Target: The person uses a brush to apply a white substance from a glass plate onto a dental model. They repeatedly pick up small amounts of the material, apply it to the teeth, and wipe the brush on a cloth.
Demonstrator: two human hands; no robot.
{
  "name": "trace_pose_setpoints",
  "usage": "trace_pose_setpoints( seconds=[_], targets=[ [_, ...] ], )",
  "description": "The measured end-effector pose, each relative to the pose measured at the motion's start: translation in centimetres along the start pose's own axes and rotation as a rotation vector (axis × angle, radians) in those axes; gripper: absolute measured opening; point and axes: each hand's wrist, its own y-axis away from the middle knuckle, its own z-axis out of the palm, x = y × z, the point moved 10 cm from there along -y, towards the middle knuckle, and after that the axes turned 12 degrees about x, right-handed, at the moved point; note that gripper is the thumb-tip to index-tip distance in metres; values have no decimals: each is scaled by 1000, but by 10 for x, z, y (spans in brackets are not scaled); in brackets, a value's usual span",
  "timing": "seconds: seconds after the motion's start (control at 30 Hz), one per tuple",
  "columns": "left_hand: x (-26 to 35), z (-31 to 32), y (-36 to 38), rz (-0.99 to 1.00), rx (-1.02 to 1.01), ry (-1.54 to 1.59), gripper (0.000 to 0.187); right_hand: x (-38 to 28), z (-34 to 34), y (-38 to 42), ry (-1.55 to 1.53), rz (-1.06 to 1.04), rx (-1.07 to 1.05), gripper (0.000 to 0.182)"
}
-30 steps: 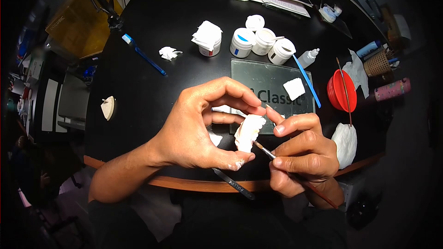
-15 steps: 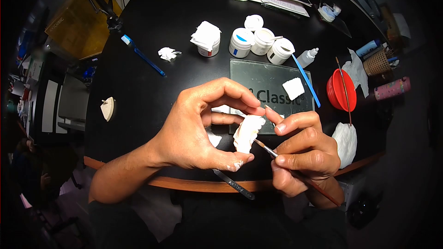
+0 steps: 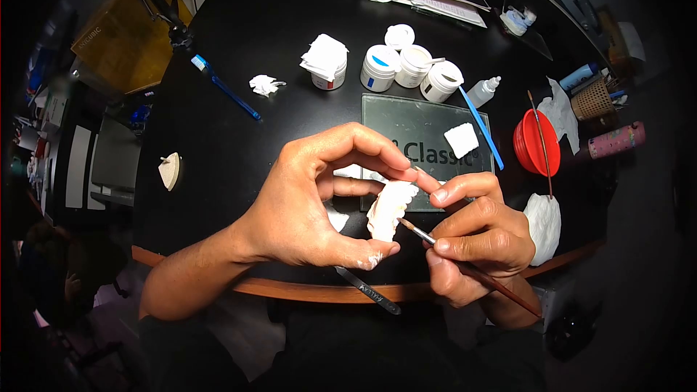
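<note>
Barely anything has shifted over the last second: the right hand [image 3: 475, 239] has eased a little lower and closer, so the brush [image 3: 465, 267] tip now sits at the edge of the cast [image 3: 388, 209], where before it stood just off it. That suggests fine work on the cast's surface is under way, with contact only now being made. The left hand [image 3: 312, 199] stays clamped on the cast, forefinger on top and thumb beneath, held above the near edge of the table [image 3: 218, 123]; the right hand's fingers are closed round the brush handle. Behind, three white jars [image 3: 415, 67] stand together: one is capped with a blue mark, the others look open, contents too pale to tell, and a loose lid lies just beyond. A fourth jar [image 3: 327, 72] carries folded tissue. The red bowl [image 3: 537, 144] has a second brush across its rim; what is inside I cannot tell.
</note>
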Motion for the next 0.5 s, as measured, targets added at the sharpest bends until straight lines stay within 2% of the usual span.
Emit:
trace_pose_setpoints(
  seconds=[0.1, 0.5],
  targets=[
    [1, 2, 0, 2, -30, -6, 70, -1, 0, 0, 6, 0, -3, 21],
    [1, 1, -1, 23, -47, -14, 70, -3, 0, 0, -7, -23, -8, 20]
  ],
)
